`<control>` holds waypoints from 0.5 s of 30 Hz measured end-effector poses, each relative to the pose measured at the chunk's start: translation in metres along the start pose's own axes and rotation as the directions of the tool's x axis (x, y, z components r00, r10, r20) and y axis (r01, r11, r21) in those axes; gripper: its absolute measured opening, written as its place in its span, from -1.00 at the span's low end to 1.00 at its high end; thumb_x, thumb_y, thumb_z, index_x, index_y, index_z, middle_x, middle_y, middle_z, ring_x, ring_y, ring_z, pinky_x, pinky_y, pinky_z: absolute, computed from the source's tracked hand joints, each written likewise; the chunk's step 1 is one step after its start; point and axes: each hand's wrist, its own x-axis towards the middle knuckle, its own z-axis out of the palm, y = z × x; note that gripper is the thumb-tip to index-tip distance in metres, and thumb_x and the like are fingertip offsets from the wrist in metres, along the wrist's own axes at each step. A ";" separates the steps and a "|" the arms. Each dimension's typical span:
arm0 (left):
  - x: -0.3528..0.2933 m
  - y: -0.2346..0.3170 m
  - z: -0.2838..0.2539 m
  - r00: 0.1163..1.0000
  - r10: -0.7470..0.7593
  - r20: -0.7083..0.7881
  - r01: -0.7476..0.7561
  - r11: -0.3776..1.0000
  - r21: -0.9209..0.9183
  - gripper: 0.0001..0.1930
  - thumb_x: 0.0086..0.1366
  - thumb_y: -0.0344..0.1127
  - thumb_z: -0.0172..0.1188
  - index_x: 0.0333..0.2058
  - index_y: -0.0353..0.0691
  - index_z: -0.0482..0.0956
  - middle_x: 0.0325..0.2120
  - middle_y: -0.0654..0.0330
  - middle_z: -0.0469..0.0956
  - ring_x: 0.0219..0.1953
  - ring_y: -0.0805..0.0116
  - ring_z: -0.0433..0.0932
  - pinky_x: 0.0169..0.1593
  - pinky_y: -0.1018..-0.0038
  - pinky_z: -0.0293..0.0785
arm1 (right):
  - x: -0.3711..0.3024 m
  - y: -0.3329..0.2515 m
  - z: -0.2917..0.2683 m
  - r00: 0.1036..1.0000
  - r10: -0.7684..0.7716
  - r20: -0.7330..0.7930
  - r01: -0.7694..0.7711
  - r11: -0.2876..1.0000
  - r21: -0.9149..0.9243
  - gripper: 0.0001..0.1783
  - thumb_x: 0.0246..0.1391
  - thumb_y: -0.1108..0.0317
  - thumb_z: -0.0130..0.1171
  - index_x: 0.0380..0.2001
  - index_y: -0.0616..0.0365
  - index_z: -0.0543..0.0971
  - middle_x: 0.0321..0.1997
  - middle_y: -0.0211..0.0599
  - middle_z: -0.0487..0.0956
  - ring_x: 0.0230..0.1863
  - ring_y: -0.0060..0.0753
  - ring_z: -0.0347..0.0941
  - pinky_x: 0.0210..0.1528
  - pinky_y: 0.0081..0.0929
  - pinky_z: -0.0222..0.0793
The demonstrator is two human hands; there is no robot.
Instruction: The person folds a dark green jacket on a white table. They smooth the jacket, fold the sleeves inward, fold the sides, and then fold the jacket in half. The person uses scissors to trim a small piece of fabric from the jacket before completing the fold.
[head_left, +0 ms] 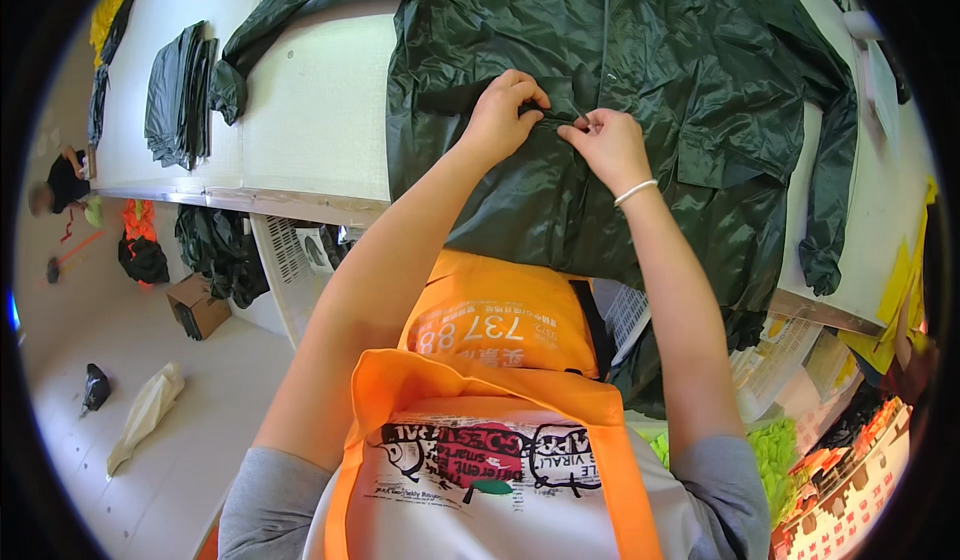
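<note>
A shiny dark green jacket [740,70] lies spread across the table, its sleeves out to both sides and its lower part hanging over the near edge. My left hand [503,118] is closed on a fold of the jacket near the middle of its front. Just to the right, my right hand [610,145] pinches the same area between thumb and forefinger. A small dark, partly shiny thing shows at the right fingertips, too small to name. The cloth between the two hands is bunched up, and the fingers hide part of it.
A stack of folded dark garments [178,95] lies on the white table [320,110] at the left. Below are a white plastic crate [283,255] and a cardboard box [197,307]. An orange cushion [500,300] lies before me. Another person [68,180] is far left.
</note>
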 end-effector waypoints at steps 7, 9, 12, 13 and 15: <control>-0.002 0.003 0.011 0.997 0.071 -0.033 -0.066 0.987 0.147 -0.87 -0.07 -0.50 0.23 -0.47 -0.18 0.63 -0.25 0.20 0.44 -0.17 0.24 0.42 -0.07 0.39 0.37 | 0.005 0.020 0.004 0.981 0.103 0.165 -0.163 0.897 0.411 -0.77 -0.09 0.32 0.20 -0.65 0.28 0.54 -0.69 -0.38 0.50 -0.71 -0.61 0.32 -0.62 -0.59 0.20; -0.006 0.011 0.014 0.996 0.074 -0.039 -0.068 0.986 0.152 -0.89 -0.09 -0.45 0.27 -0.49 -0.16 0.63 -0.24 0.21 0.43 -0.15 0.24 0.40 -0.05 0.37 0.35 | 0.006 0.014 -0.007 0.890 0.218 0.399 -0.417 0.742 0.525 -0.81 -0.04 0.34 0.18 -0.63 0.21 0.53 -0.67 -0.50 0.45 -0.75 -0.71 0.20 -0.70 -0.67 0.04; -0.006 0.021 0.017 0.996 0.067 -0.065 -0.058 0.990 0.130 -0.90 -0.12 -0.36 0.34 -0.54 -0.15 0.64 -0.24 0.23 0.44 -0.13 0.23 0.39 -0.03 0.34 0.33 | 0.008 0.011 -0.005 0.871 0.229 0.434 -0.472 0.635 0.612 -0.84 -0.02 0.34 0.18 -0.56 0.17 0.52 -0.63 -0.53 0.44 -0.78 -0.76 0.11 -0.74 -0.70 -0.08; -0.006 0.020 0.019 0.996 0.057 -0.063 -0.047 0.988 0.147 -0.89 -0.11 -0.36 0.34 -0.53 -0.16 0.64 -0.24 0.22 0.45 -0.13 0.23 0.39 -0.03 0.34 0.34 | 0.008 0.011 -0.005 0.866 0.224 0.448 -0.479 0.630 0.611 -0.83 -0.01 0.33 0.19 -0.54 0.19 0.52 -0.62 -0.53 0.44 -0.75 -0.75 0.15 -0.72 -0.70 -0.02; -0.004 0.018 0.021 0.998 0.039 -0.055 -0.029 0.983 0.180 -0.88 -0.10 -0.35 0.35 -0.52 -0.16 0.64 -0.24 0.22 0.46 -0.13 0.22 0.41 -0.04 0.34 0.35 | 0.007 0.012 -0.006 0.855 0.215 0.472 -0.493 0.620 0.610 -0.80 0.00 0.30 0.21 -0.50 0.23 0.51 -0.59 -0.53 0.45 -0.70 -0.73 0.22 -0.67 -0.69 0.08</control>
